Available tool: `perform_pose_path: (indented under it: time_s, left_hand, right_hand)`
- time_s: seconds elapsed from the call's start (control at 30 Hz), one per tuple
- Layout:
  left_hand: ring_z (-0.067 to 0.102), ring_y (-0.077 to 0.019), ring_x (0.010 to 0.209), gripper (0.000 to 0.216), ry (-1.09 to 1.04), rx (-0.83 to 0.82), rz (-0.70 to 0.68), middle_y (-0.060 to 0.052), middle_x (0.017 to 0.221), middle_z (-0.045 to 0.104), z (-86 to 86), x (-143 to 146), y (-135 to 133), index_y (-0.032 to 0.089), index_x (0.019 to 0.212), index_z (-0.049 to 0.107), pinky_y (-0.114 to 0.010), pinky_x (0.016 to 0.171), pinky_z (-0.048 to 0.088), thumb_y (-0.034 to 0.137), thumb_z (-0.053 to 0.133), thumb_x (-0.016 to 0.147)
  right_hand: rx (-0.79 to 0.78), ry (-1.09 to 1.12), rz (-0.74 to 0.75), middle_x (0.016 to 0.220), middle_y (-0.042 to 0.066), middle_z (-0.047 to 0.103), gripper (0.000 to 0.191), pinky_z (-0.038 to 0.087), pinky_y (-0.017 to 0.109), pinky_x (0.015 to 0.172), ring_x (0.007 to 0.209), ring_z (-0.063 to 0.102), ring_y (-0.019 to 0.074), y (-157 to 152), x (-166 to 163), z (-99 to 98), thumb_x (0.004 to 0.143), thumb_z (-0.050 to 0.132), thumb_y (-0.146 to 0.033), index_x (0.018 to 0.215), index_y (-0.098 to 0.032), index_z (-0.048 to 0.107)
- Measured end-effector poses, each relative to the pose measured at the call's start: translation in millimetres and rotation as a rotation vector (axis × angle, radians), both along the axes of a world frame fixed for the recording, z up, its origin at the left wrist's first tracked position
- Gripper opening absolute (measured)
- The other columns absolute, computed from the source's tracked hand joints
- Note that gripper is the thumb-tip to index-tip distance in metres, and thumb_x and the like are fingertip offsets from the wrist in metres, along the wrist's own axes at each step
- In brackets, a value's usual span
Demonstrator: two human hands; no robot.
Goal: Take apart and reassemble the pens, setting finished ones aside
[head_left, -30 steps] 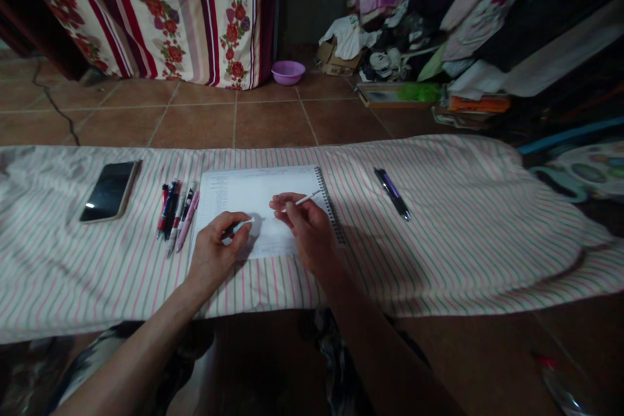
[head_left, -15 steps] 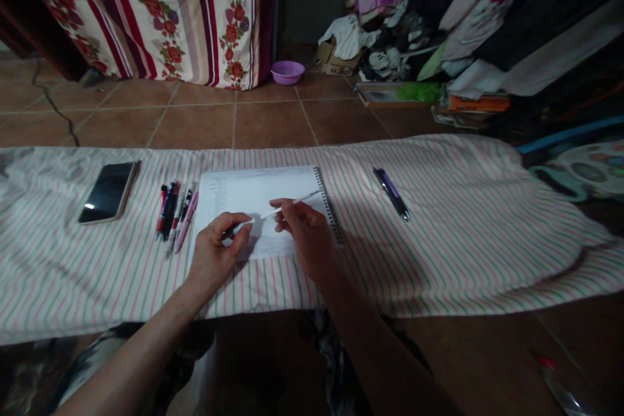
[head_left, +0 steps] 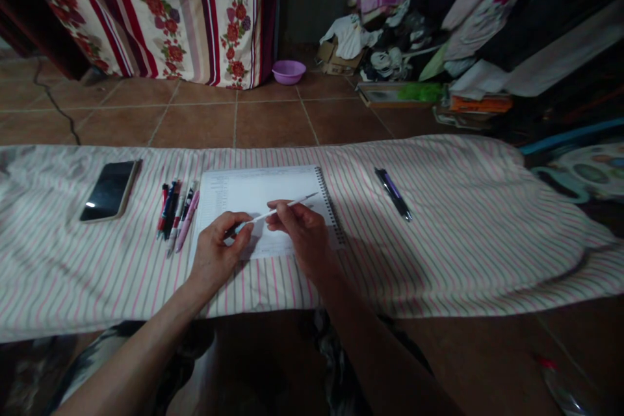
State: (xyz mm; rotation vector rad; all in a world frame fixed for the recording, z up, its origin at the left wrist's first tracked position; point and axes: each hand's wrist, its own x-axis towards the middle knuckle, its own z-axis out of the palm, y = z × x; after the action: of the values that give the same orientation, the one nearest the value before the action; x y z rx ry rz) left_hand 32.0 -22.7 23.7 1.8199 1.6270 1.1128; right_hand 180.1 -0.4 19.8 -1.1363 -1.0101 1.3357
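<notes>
A spiral notebook (head_left: 253, 192) lies open on a striped cloth (head_left: 439, 227). My right hand (head_left: 299, 237) pinches a thin white pen (head_left: 292, 203) over the page, its tip pointing left toward my left hand. My left hand (head_left: 219, 250) rests on the notebook's near left corner, fingers curled round a small dark piece, perhaps a pen cap (head_left: 233, 229). Several pens (head_left: 176, 211) lie in a row just left of the notebook.
A dark phone (head_left: 110, 190) lies on the cloth at the left. A blue-black pen (head_left: 392, 193) lies right of the notebook. Beyond are brown floor tiles, a flowered curtain (head_left: 160, 6), a purple bowl (head_left: 288, 71) and piled clothes (head_left: 439, 6).
My right hand has shifted left with the white pen, bringing its tip close to my left hand's fingers. My left hand has stayed in place.
</notes>
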Motion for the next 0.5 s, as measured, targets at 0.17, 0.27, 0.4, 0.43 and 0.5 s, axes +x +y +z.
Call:
perform_pose_path:
  time_s: [0.17,0.27,0.4,0.43,0.5]
  left_hand:
    - [0.058,-0.0130,0.067,0.012,-0.013,0.004,-0.017,-0.001,0.074,0.064,0.3,-0.3,0.2,0.019,0.080,0.061,-0.024,0.060,0.047,0.028,0.053,0.079]
    - [0.058,-0.0129,0.068,0.012,-0.008,0.004,-0.017,-0.001,0.075,0.064,-0.5,-1.3,0.0,0.019,0.081,0.061,-0.024,0.061,0.047,0.028,0.053,0.079]
    - [0.058,-0.0135,0.070,0.013,-0.001,0.002,-0.024,-0.001,0.076,0.064,-2.3,-2.5,-0.1,0.019,0.083,0.061,-0.025,0.063,0.047,0.028,0.053,0.080]
    - [0.058,-0.0136,0.070,0.013,0.001,0.001,-0.025,-0.001,0.077,0.064,-2.4,-2.6,0.0,0.019,0.083,0.061,-0.025,0.063,0.047,0.028,0.053,0.080]
    - [0.058,-0.0138,0.071,0.013,0.002,-0.001,-0.024,-0.002,0.077,0.064,-1.8,-2.4,0.1,0.019,0.082,0.061,-0.025,0.063,0.047,0.028,0.053,0.080]
  right_hand:
    - [-0.002,-0.006,0.023,0.069,0.004,0.070,0.031,0.056,0.031,0.065,0.062,0.066,0.0141,-0.2,0.5,-0.3,0.073,0.060,-0.047,0.079,-0.018,0.070]
    - [-0.010,0.008,0.013,0.067,0.003,0.070,0.029,0.057,0.030,0.064,0.060,0.066,0.0138,-0.7,0.6,0.4,0.072,0.062,-0.046,0.080,-0.018,0.070]
    - [-0.018,0.031,0.022,0.066,0.002,0.070,0.027,0.057,0.029,0.065,0.061,0.066,0.0135,-1.4,0.9,1.4,0.071,0.064,-0.042,0.081,-0.018,0.070]
    - [-0.021,0.031,0.023,0.066,0.002,0.070,0.027,0.057,0.029,0.066,0.062,0.066,0.0137,-1.5,1.0,1.6,0.071,0.065,-0.041,0.082,-0.018,0.070]
    - [-0.030,0.027,0.019,0.066,0.002,0.070,0.027,0.057,0.030,0.066,0.061,0.067,0.0141,-1.3,1.1,1.7,0.070,0.065,-0.041,0.082,-0.018,0.070]
